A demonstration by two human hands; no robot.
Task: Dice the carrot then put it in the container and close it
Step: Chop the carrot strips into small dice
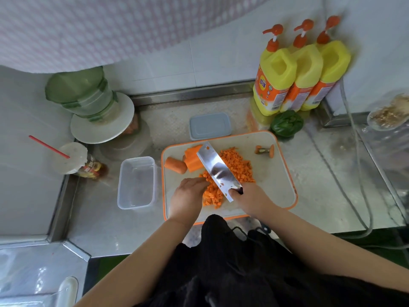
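The right hand (249, 197) grips the dark handle of a cleaver (218, 170), whose broad blade lies tilted across the pile of diced carrot (234, 167) at the middle of the cutting board (276, 185). The left hand (188, 196) rests at the near-left edge of that pile, fingers bent over the cubes, as if gathering them toward the blade; whether it actually pinches any I cannot tell.

This looks like the scoop-up ahead of the transfer. To do it well, I would keep the blade low and nearly flat on the board, sweep the cubes onto it with the left palm, keep fingertips clear of the edge, and lift modest loads so nothing spills on the way over.

At the board's far-left corner lie uncut carrot pieces (183, 161), so dicing may not be finished; the trimmed carrot top (264, 150) sits at its far-right corner. The clear plastic container (137, 182) stands empty just left of the board, and its grey lid (209, 126) lies just beyond the board's far edge.

All this rests on a steel counter (332, 191) against white tiled walls. Beyond the board's far-right corner stand three yellow detergent bottles (298, 74) with a green pepper (287, 123) before them; far left of the board sit a green-lidded jar (84, 94) on white plates and a cup with a red straw (70, 158).
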